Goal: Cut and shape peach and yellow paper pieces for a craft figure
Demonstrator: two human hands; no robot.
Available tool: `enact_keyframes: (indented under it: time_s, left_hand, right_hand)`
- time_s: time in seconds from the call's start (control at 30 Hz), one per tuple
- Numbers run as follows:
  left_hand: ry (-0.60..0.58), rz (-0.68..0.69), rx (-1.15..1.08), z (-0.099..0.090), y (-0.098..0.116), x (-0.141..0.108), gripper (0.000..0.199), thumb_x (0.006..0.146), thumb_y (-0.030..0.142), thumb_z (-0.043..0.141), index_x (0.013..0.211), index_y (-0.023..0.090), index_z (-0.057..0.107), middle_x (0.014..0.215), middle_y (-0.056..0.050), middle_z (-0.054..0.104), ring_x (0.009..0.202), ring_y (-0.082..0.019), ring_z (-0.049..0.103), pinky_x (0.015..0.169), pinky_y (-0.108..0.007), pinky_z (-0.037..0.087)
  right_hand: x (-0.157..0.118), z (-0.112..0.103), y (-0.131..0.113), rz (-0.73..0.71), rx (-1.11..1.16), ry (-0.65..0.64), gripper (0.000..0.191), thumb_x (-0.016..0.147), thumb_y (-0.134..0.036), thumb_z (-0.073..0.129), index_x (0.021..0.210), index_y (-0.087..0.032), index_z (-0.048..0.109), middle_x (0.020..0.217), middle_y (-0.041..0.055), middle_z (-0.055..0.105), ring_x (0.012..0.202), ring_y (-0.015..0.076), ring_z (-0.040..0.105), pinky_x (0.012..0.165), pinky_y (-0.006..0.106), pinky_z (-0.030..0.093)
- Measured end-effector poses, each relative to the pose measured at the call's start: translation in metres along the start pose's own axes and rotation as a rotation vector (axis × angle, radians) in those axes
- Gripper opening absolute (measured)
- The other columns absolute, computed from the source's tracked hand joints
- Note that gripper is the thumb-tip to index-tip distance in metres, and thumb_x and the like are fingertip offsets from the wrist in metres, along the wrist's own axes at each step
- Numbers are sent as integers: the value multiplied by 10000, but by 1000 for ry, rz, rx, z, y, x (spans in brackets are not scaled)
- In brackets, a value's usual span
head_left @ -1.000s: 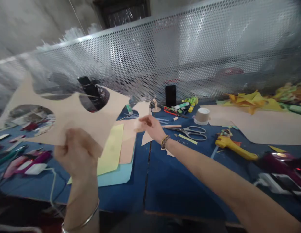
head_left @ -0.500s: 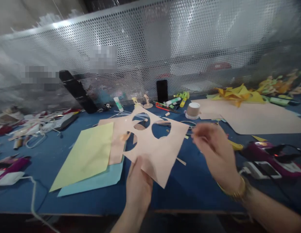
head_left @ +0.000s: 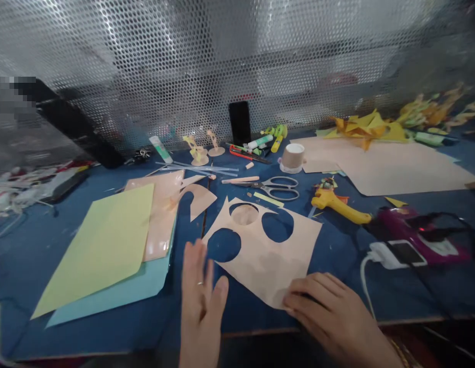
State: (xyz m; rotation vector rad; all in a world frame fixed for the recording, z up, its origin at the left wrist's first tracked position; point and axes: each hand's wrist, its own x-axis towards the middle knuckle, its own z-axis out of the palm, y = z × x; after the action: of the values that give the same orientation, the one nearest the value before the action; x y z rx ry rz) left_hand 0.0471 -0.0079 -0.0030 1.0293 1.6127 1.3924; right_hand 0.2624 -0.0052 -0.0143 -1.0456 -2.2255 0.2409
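A peach paper sheet (head_left: 270, 260) with three round holes cut out lies flat on the blue table (head_left: 329, 255). My right hand (head_left: 333, 317) rests palm down on the sheet's near corner. My left hand (head_left: 201, 301) hovers flat with fingers apart just left of the sheet, holding nothing. Left of it lies a stack of yellow-green paper (head_left: 103, 245), peach paper (head_left: 160, 214) and light blue paper (head_left: 118, 294). A cut peach scrap (head_left: 201, 197) sits beyond the sheet.
Scissors (head_left: 277, 188), a yellow glue gun (head_left: 339, 204), a paper cup (head_left: 292, 157), markers, a black phone (head_left: 239, 122) and a large peach sheet (head_left: 383, 166) lie further back. A purple tool and white plug (head_left: 398, 253) sit at the right. A perforated metal screen backs the table.
The holed sheet went from held up in my left hand to lying flat on the table. My left hand let go; my right hand came down onto its near corner.
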Motion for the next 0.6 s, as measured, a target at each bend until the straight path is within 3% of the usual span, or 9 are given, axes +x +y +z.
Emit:
enact_keyframes:
  time_s: [0.07, 0.13, 0.2, 0.37, 0.6]
  left_hand:
    - [-3, 369, 337, -9, -6, -1, 554, 846, 247, 622, 1368, 344, 461, 1429, -43, 475, 1311, -252, 446, 973, -372, 488]
    - [-226, 747, 529, -10, -11, -2, 362, 811, 191, 649, 1156, 299, 633, 1172, -49, 651, 1106, -231, 597, 886, -352, 516]
    - [-418, 964, 583, -3, -13, -5, 204, 798, 211, 676, 992, 273, 688, 952, -17, 715, 896, -192, 656, 795, -324, 507]
    - [-401, 948, 577, 16, -13, -11, 81, 873, 266, 613, 855, 255, 691, 804, 31, 733, 689, -142, 634, 677, -314, 414]
    - [-425, 971, 550, 12, -20, -8, 136, 866, 150, 574, 839, 228, 682, 770, 28, 717, 667, -137, 595, 635, -296, 383]
  right_hand:
    - [-4, 2, 1, 9, 27, -1, 246, 979, -226, 439, 889, -211, 667, 846, 21, 691, 705, 158, 560, 633, 286, 386]
    - [-6, 4, 0, 10, 50, -13, 235, 975, -214, 443, 897, -209, 665, 858, 20, 698, 700, 159, 558, 621, 284, 387]
    - [-7, 6, -1, 8, 83, -19, 238, 972, -198, 443, 884, -208, 664, 822, 16, 699, 675, 156, 553, 599, 281, 386]
    - [-5, 6, -7, 11, 169, -5, 200, 949, -158, 484, 852, -195, 655, 728, 9, 687, 630, 147, 562, 563, 270, 409]
    - [-6, 5, -7, 23, 215, -13, 141, 912, -150, 542, 877, -203, 667, 747, 5, 708, 634, 155, 594, 552, 274, 467]
